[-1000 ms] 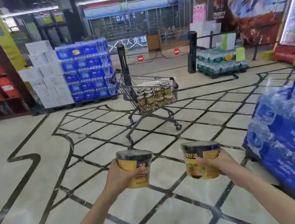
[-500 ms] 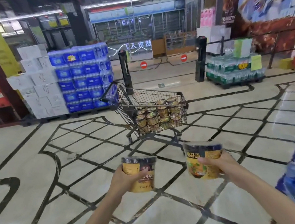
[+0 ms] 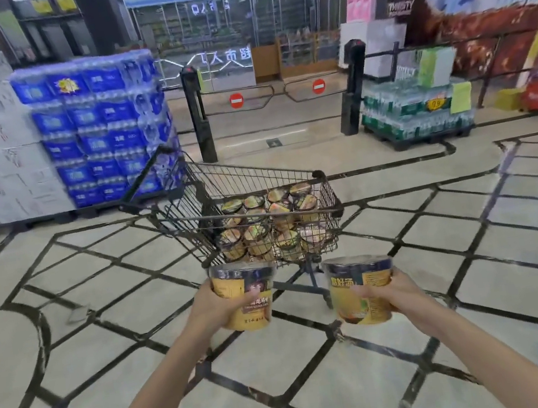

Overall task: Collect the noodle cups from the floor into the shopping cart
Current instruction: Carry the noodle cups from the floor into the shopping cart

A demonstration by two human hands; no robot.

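Black wire shopping cart (image 3: 323, 196), part-filled with cups, is looming much nearer than a second ago; left hand (image 3: 211, 307) and right hand (image 3: 399, 292) are each gripping a yellow paper noodle cup (image 3: 244, 297), (image 3: 361, 289) — drop-in likely imminent.

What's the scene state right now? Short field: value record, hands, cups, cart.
left hand: left hand grips a yellow noodle cup, upright
right hand: right hand grips a second noodle cup, upright
cart: shopping cart just ahead of both hands, on the tiled floor
cart contents: many noodle cups in basket, lids up
held cups vs cart: outside the basket, not yet in
backdrop: blue water packs behind the cart
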